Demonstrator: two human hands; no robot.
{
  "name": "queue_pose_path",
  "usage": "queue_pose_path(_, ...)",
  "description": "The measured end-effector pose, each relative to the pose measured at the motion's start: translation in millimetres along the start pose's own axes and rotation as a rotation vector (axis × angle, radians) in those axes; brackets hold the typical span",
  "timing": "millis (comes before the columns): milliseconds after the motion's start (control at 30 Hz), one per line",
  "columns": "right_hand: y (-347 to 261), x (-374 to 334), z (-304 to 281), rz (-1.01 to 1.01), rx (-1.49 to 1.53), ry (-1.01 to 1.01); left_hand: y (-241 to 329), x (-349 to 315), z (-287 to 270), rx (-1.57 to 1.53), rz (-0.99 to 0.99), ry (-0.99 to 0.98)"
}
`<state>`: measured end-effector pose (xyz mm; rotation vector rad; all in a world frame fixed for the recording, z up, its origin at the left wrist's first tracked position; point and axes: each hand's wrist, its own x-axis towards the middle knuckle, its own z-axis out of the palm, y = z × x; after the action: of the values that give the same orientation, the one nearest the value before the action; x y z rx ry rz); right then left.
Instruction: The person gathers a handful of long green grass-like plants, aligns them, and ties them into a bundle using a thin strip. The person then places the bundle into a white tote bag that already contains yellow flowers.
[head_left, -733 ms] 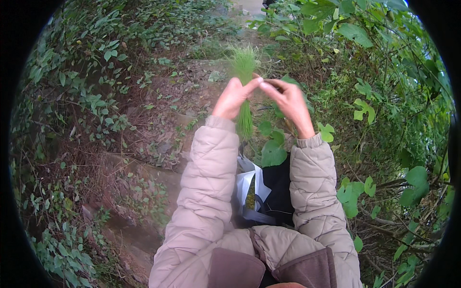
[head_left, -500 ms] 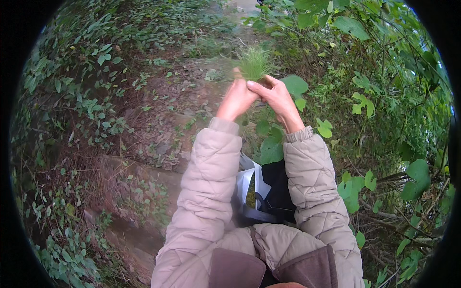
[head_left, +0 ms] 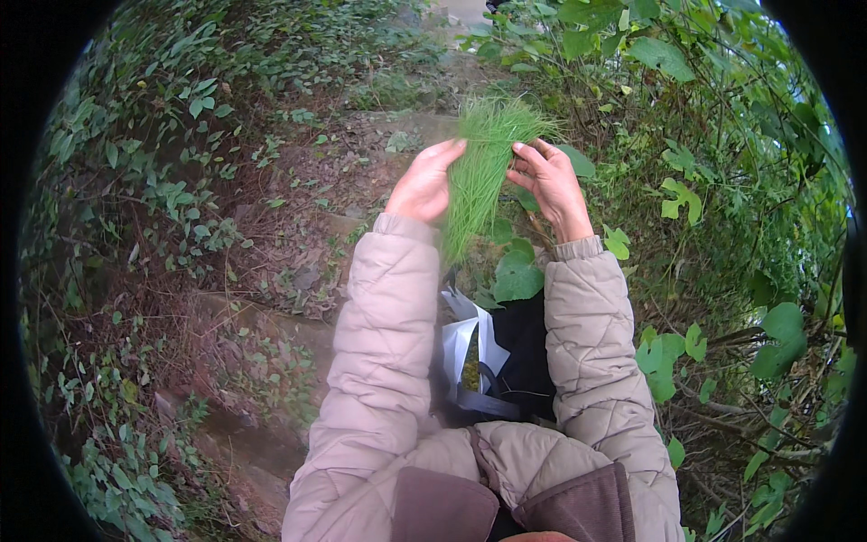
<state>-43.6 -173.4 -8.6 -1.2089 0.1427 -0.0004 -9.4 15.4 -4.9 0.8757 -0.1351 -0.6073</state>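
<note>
Leafy shrubs (head_left: 194, 104) border the littered ground (head_left: 312, 235) where we hold thin green grass blades (head_left: 481, 172) fanned between us: our left hand (head_left: 422, 185) pinches their left edge, our right hand (head_left: 557, 190) their upper right.

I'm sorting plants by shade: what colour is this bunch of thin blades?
The bunch of thin, grass-like blades is bright green, clearest in the head view.

Behind the grass (head_left: 483, 176), we lose most fingers of the left hand (head_left: 422, 183); a far dark shape (head_left: 493, 4) is cut off.
</note>
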Motion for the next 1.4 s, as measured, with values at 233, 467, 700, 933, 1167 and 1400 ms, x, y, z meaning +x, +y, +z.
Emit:
queue_pose_path(233,-2,-1,3,0.025,-0.057,0.018,1,-1,-1,-0.035,-0.044,-0.04)
queue_pose_path(467,5,3,8,-0.206,-0.375,0.029,-8,10,12,-0.152,-0.133,-0.137)
queue_pose_path(700,-3,8,-3,-0.011,0.132,-0.036,-8,23,1,0.069,-0.023,-0.059)
queue_pose_path(933,-7,5,-3,0.051,0.246,-0.075,-4,18,-16,-0.081,0.013,-0.037)
queue_pose_path(1167,-6,3,-2,0.07,0.312,-0.123,-4,11,-1,-0.106,-0.015,-0.055)
queue_pose_path(1400,0,3,-5,-0.015,0.123,-0.052,-22,20,7,0.084,0.028,0.009)
